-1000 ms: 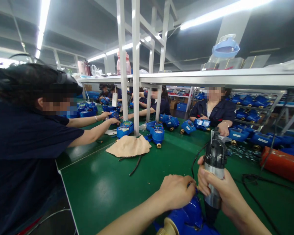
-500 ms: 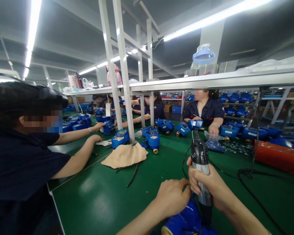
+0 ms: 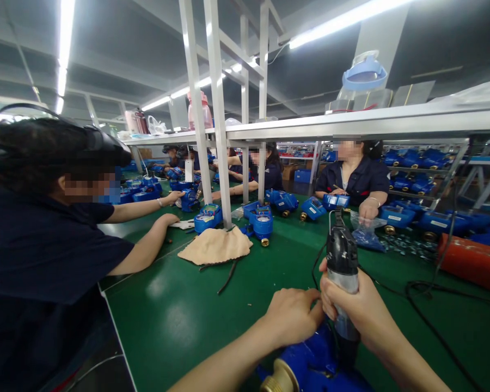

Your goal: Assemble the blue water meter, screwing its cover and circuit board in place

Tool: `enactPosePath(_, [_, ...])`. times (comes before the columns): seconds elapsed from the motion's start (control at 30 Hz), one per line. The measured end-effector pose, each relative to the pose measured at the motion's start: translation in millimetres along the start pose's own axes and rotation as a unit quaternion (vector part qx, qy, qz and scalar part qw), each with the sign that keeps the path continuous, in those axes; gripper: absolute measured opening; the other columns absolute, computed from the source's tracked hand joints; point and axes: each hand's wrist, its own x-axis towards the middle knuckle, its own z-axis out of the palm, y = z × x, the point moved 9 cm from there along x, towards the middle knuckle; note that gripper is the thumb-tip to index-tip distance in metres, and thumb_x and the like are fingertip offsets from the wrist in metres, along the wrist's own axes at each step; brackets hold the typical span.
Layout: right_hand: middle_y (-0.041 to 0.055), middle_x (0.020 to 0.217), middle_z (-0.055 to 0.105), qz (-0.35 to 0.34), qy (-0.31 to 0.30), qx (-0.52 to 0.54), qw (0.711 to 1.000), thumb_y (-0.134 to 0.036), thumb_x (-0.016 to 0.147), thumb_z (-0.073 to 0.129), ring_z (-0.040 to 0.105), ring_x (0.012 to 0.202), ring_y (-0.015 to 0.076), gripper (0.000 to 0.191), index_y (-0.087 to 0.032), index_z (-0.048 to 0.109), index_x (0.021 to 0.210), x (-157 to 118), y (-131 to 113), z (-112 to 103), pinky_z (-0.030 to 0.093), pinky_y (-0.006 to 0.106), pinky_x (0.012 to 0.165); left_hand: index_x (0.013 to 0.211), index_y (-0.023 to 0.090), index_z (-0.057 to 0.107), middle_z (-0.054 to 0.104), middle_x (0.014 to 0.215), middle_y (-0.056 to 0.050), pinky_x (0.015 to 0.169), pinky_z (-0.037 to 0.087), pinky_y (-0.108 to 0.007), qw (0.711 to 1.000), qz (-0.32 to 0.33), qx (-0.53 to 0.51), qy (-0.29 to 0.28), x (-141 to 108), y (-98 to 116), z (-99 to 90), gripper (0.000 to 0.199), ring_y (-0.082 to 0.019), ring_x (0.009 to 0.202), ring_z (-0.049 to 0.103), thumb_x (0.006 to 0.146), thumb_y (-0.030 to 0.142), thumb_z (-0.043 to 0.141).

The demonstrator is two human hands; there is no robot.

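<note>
My right hand [image 3: 361, 299] is wrapped round the silver and black body of a corded electric screwdriver [image 3: 342, 253], held nearly upright with its black nose pointing down. Beneath it lies a blue water meter [image 3: 312, 351] with a brass threaded end [image 3: 281, 377], at the bottom edge of the view. The screwdriver's tip is hidden, so I cannot tell what it touches on the meter. My left hand [image 3: 296, 316] is closed at the meter's far side, its fingers curled down and partly hidden, close beside the screwdriver.
A beige cloth [image 3: 216, 246] and a dark strip [image 3: 227, 277] lie on the green table [image 3: 179, 337]. Blue meters [image 3: 262, 222] stand behind, near white posts [image 3: 218, 120]. A red block [image 3: 469, 261] and black cable [image 3: 428, 321] are right. Co-workers sit left and opposite.
The view has shifted slightly, so the surroundings sit differently and more of the meter's brass end shows. Both hands keep their hold, and the screwdriver stays upright over the meter.
</note>
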Motion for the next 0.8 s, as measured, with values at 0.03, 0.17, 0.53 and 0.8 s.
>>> enactPosePath(0.03, [-0.0079, 0.049, 0.048, 0.001, -0.001, -0.004, 1.000, -0.028, 0.074, 0.062, 0.041, 0.037, 0.0082, 0.028, -0.019, 0.045, 0.094, -0.2, -0.2, 0.6, 0.033, 0.022, 0.041, 0.104, 0.026, 0.064, 0.072, 0.102, -0.006, 0.074, 0.053, -0.039, 1.000, 0.000, -0.001, -0.001, -0.1, -0.3, 0.2, 0.046, -0.031, 0.093, 0.068, 0.095, 0.047, 0.023])
enactPosePath(0.17, [-0.0081, 0.047, 0.048, 0.014, -0.011, -0.002, 1.000, -0.030, 0.076, 0.062, 0.041, 0.037, 0.0082, 0.027, -0.019, 0.045, 0.094, 1.4, 1.0, 1.9, 0.032, 0.022, 0.042, 0.104, 0.026, 0.063, 0.072, 0.103, -0.006, 0.074, 0.053, -0.042, 1.000, -0.008, -0.011, 0.000, -0.4, -2.3, -0.4, 0.047, -0.032, 0.094, 0.068, 0.095, 0.048, 0.022])
enactPosePath(0.53, [-0.0099, 0.040, 0.044, 0.040, -0.004, 0.041, 0.998, -0.034, 0.076, 0.056, 0.035, 0.034, 0.0080, 0.030, -0.019, 0.042, 0.098, 2.7, 6.8, -2.8, 0.028, 0.022, 0.041, 0.099, 0.027, 0.066, 0.072, 0.102, -0.002, 0.079, 0.049, -0.036, 0.999, -0.022, -0.043, 0.008, 4.8, 1.1, 3.4, 0.045, -0.028, 0.096, 0.067, 0.095, 0.046, 0.026])
enactPosePath(0.8, [-0.0121, 0.037, 0.043, 0.059, -0.035, 0.073, 0.995, -0.028, 0.069, 0.054, 0.036, 0.031, 0.0089, 0.037, -0.018, 0.042, 0.102, 3.3, 4.3, -6.8, 0.029, 0.022, 0.039, 0.092, 0.025, 0.067, 0.072, 0.094, -0.001, 0.072, 0.043, -0.030, 0.998, -0.041, -0.049, 0.002, 10.2, 0.6, 11.3, 0.040, -0.024, 0.089, 0.066, 0.094, 0.041, 0.031])
